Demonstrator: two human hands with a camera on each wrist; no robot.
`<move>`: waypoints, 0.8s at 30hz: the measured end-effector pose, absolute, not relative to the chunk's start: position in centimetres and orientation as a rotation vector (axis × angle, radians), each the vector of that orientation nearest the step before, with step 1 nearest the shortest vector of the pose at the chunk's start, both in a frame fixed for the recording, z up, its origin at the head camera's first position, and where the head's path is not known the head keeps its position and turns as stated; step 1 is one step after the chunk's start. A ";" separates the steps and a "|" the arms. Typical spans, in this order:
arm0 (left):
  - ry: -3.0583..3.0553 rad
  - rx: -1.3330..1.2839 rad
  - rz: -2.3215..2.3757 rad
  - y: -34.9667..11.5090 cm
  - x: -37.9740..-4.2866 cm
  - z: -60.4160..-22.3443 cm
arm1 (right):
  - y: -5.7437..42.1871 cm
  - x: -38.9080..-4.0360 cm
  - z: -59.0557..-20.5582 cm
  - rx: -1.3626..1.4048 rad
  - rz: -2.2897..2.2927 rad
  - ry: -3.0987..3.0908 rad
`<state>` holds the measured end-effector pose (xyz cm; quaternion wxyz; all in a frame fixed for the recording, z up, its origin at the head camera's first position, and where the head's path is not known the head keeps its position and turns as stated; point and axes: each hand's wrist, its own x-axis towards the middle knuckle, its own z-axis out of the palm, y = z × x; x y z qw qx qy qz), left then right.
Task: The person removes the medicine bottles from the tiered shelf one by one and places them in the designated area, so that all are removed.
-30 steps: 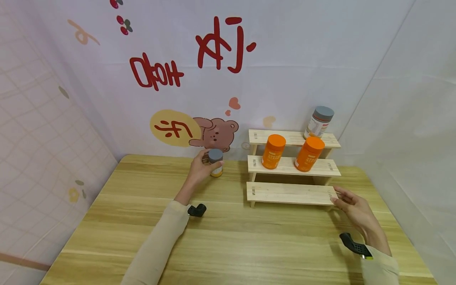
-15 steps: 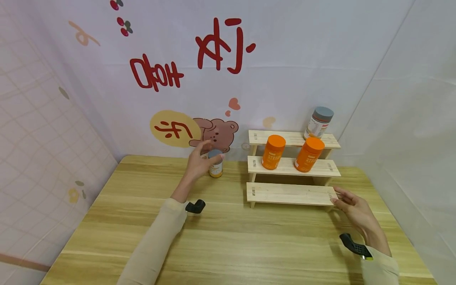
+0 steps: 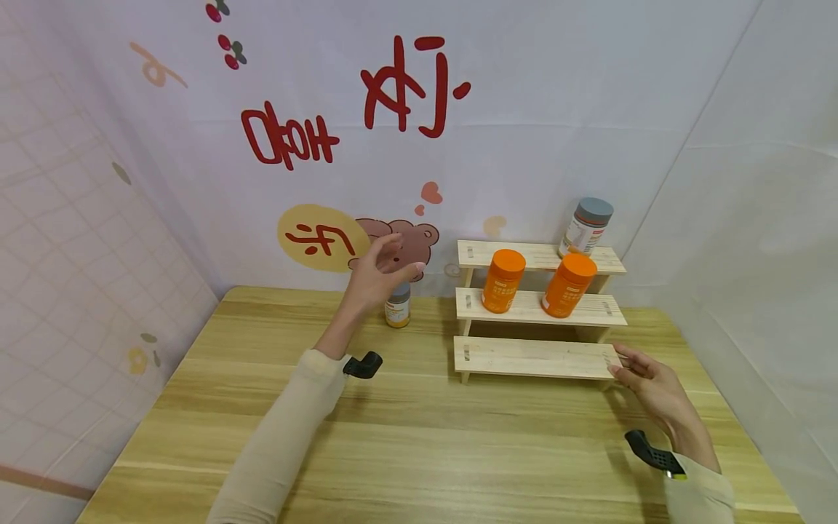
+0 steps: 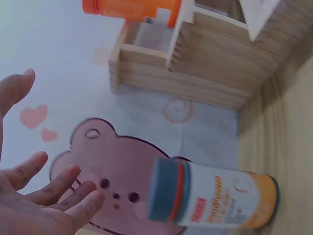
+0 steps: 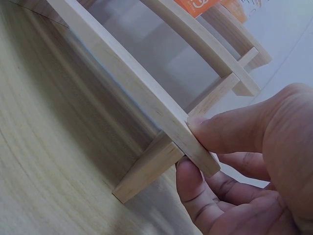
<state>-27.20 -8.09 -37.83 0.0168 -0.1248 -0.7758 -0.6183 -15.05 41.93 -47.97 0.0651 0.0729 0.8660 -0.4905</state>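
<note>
My left hand (image 3: 380,275) hovers above a grey-lidded bottle (image 3: 397,309) with a white and yellow label, which stands upright on the table against the back wall. In the left wrist view the fingers are spread, apart from that bottle (image 4: 220,193). My right hand (image 3: 655,386) pinches the right end of the lowest step of a wooden three-tier display shelf (image 3: 537,356). The right wrist view has the thumb on top of the board (image 5: 146,98) and a finger underneath. Two orange bottles (image 3: 503,282) stand on the middle step.
On the top step, at the right, stands another grey-lidded bottle (image 3: 585,227). A printed cloth (image 3: 556,109) hangs behind the wooden table (image 3: 458,451), and white cloth also borders both sides.
My left hand has let go of the grey-lidded bottle and risen above it, leaving it standing on the table. The right hand has stayed at the shelf.
</note>
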 end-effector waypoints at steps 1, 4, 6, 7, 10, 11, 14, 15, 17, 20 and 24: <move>-2.409 -0.406 -1.917 -7.9 -27.3 -37.5 | 41.9 -15.1 -48.0 0.220 -1.476 2.615; -2.415 -0.446 -1.896 -7.4 -27.4 -36.7 | 42.0 -15.1 -48.1 0.222 -1.476 2.619; -2.414 -0.473 -1.886 -7.0 -27.5 -36.1 | 42.1 -15.1 -48.1 0.221 -1.470 2.624; -2.413 -0.487 -1.882 -6.8 -27.5 -35.9 | 42.1 -15.2 -48.2 0.221 -1.469 2.625; -2.421 -0.521 -1.843 -6.3 -27.4 -35.0 | 42.2 -15.2 -48.3 0.219 -1.467 2.628; -2.423 -0.530 -1.829 -6.1 -27.3 -34.7 | 42.2 -15.2 -48.3 0.219 -1.466 2.628; -2.431 -0.542 -1.795 -5.4 -27.2 -33.9 | 42.2 -15.2 -48.2 0.219 -1.475 2.623; -2.428 -0.551 -1.795 -5.2 -27.2 -33.7 | 42.1 -15.2 -48.2 0.220 -1.479 2.621; -2.416 -0.571 -1.794 -4.7 -27.1 -33.2 | 42.1 -15.2 -48.1 0.220 -1.478 2.619; -2.394 -0.613 -1.793 -4.1 -27.1 -32.6 | 42.0 -15.2 -48.1 0.218 -1.474 2.624; -2.397 -0.632 -1.773 -3.3 -27.0 -31.9 | 42.0 -15.2 -48.1 0.216 -1.475 2.622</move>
